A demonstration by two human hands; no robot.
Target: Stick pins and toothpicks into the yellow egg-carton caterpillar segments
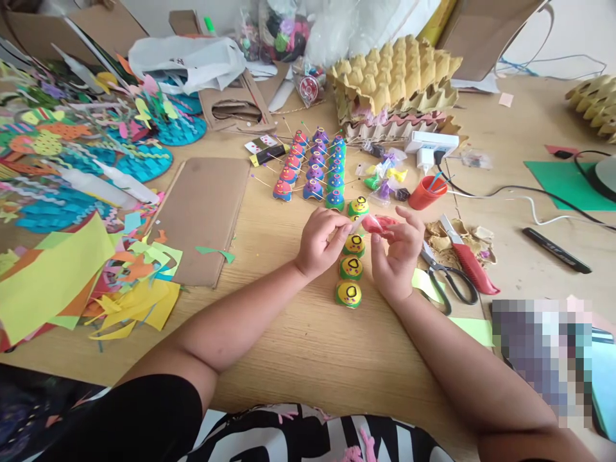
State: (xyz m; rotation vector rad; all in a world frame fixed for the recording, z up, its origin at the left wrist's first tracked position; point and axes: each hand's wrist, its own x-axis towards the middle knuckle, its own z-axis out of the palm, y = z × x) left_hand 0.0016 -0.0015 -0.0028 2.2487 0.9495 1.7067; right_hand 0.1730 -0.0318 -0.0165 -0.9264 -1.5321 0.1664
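Between my hands is a small clear plastic packet with something soft and red in it, perhaps clay. My left hand is closed, pinching the packet's clear end between thumb and fingers. The red end lies in the curled fingers of my right hand. Just below stands a row of yellow and green painted egg-carton cups with black rings on top; my hands partly cover its far end. Beyond it are red-and-blue cups, purple cups and blue-and-green cups, with pins stuck in several.
Scissors and a red-handled knife lie at right, near a red cup. Coloured packets and stacked egg trays are behind. Cardboard and paper scraps lie left. A power strip trails cables.
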